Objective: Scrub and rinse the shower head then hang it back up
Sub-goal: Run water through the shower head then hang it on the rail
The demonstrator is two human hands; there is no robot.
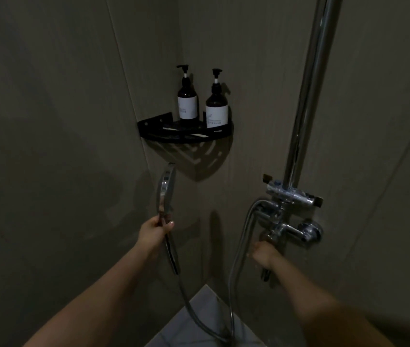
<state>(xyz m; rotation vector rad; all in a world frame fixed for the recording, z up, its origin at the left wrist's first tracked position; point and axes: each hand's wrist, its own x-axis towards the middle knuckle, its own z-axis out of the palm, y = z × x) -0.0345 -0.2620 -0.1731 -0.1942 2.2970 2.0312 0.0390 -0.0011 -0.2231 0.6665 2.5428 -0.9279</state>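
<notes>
The chrome shower head (165,187) stands upright in the dim shower corner, seen edge-on, with its face turned left. My left hand (154,231) grips its handle just below the head. A silver hose (234,266) loops from the handle's lower end down to the floor and back up to the chrome mixer valve (289,229) on the right wall. My right hand (264,254) is closed on the valve's lever beneath the mixer. The holder bracket (292,194) sits on the vertical chrome riser pipe (309,96), holding nothing.
A black corner shelf (186,135) carries two dark pump bottles (187,101) (217,108) above the shower head. Grey tiled walls meet in the corner. A light tiled floor (199,321) shows at the bottom between my forearms.
</notes>
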